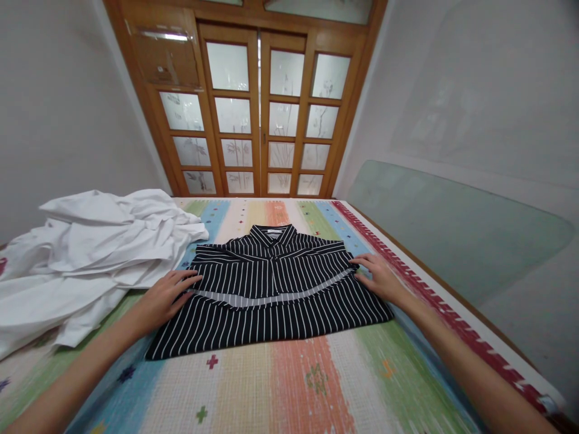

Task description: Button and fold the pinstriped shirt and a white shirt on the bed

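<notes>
A black shirt with thin white stripes (312, 316) lies partly folded in front of me, its collar at the far end. A flap of it is turned up across the body, and a sagging edge shows the grey inside of the cloth. At the left side of the fold, my left hand (168, 295) has its fingers and thumb closed on the fabric. My right hand (379, 276) grips the opposite side in the same way, fingers above and thumb nearer me. The cloth between the fingertips is partly hidden.
A rumpled white cloth (108, 241) lies at the left. Under everything is a colourful striped bedspread (235, 386) with a red patterned border. A pale green panel (452, 223) leans against the right wall. Wooden doors with glass panes (259, 120) stand beyond the far edge.
</notes>
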`<act>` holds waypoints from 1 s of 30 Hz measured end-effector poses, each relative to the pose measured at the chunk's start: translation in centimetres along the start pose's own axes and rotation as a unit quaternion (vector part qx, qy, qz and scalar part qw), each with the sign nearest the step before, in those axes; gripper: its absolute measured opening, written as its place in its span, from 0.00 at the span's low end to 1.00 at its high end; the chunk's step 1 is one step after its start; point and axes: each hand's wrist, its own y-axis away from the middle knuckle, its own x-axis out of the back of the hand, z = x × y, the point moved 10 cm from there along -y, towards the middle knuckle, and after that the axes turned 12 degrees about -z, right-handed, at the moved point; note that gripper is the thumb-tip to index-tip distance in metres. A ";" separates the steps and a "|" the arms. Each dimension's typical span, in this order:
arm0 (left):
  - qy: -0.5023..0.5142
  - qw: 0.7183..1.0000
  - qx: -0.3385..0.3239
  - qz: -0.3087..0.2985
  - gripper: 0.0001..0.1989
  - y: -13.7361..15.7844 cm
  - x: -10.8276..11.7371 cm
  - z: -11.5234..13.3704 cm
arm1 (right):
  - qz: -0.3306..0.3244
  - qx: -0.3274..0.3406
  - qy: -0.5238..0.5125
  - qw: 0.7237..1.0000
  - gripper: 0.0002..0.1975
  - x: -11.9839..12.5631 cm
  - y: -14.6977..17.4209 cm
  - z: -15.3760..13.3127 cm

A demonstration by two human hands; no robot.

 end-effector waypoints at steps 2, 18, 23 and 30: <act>0.000 1.000 -0.013 -0.008 0.19 -0.6 -0.2 -0.1 | -0.006 0.018 0.008 1.000 0.15 -0.5 -0.7 0.1; 0.067 0.994 0.065 0.064 0.17 -2.8 2.9 -2.1 | 0.045 -0.097 -0.110 0.988 0.11 0.0 -5.1 2.6; 0.074 0.972 0.166 0.148 0.19 -4.2 5.2 -3.7 | 0.036 -0.211 -0.271 0.938 0.09 -1.4 -7.1 4.4; 0.183 0.923 0.302 0.157 0.18 -7.2 3.7 -6.9 | 0.131 -0.270 -0.444 0.844 0.07 -3.6 -9.6 6.2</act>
